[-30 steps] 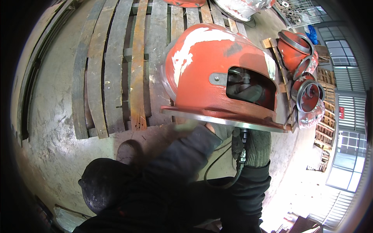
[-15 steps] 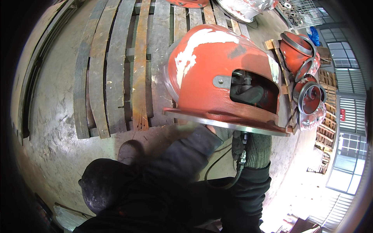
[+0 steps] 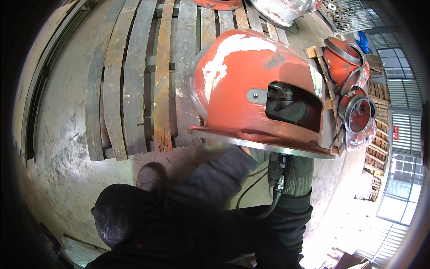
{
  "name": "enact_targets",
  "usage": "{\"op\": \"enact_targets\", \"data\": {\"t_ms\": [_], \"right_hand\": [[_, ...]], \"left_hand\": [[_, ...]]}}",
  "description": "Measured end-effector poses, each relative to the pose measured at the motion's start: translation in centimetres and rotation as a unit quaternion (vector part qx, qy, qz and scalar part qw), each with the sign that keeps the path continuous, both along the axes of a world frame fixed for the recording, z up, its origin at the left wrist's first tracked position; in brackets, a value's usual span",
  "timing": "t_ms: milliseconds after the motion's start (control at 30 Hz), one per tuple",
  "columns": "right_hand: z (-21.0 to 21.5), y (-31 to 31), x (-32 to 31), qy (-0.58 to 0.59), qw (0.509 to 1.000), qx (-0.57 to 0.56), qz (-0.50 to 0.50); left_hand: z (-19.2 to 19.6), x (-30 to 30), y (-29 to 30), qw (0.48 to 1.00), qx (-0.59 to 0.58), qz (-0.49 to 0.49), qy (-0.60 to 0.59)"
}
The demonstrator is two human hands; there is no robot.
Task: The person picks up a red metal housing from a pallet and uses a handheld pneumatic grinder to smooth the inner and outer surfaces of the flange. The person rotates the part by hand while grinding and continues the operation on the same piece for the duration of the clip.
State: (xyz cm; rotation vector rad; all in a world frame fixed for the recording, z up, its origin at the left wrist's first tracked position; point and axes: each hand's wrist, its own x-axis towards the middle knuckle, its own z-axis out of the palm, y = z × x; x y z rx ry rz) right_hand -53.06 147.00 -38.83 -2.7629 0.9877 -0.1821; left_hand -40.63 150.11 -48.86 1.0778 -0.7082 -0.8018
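Observation:
A large orange-red cast housing (image 3: 242,67) with white filler patches rests on its side, its machined flange (image 3: 264,147) facing me. My right hand (image 3: 296,172), in a grey knit glove, is closed around the back end of an air tool at the flange's lower edge. The tool's metal hose fitting (image 3: 280,183) and dark hose (image 3: 264,214) hang from its grip. My left hand (image 3: 259,155) reaches under the flange from a dark sleeve; its fingers are hidden. Through the window in the housing, a dark glove-like shape (image 3: 291,110) shows beside a metal part.
The housing lies on a slatted wooden pallet (image 3: 134,80). Further red castings (image 3: 354,112) with ring flanges stand to the right, near stacked pallets (image 3: 377,139). Another casting (image 3: 280,11) sits at the far end. A wire cage (image 3: 345,15) stands behind it.
Both hands stay at the flange almost unmoved. The glove-like shape inside the window has shifted slightly; the rest of the view moves only a little.

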Motion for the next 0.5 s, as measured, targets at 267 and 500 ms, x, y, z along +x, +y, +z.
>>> {"op": "enact_targets", "data": {"t_ms": [267, 500], "right_hand": [[-2.2, -1.4, -0.9, 0.033, 0.991, -0.104, 0.075], [-1.0, -0.5, -0.2, -0.052, 0.997, 0.056, -0.024]], "left_hand": [[-0.3, -0.1, -0.3, 1.0, -0.001, -0.002, -0.004], [-0.5, 0.3, -0.2, 1.0, 0.0, -0.012, -0.013]]}}
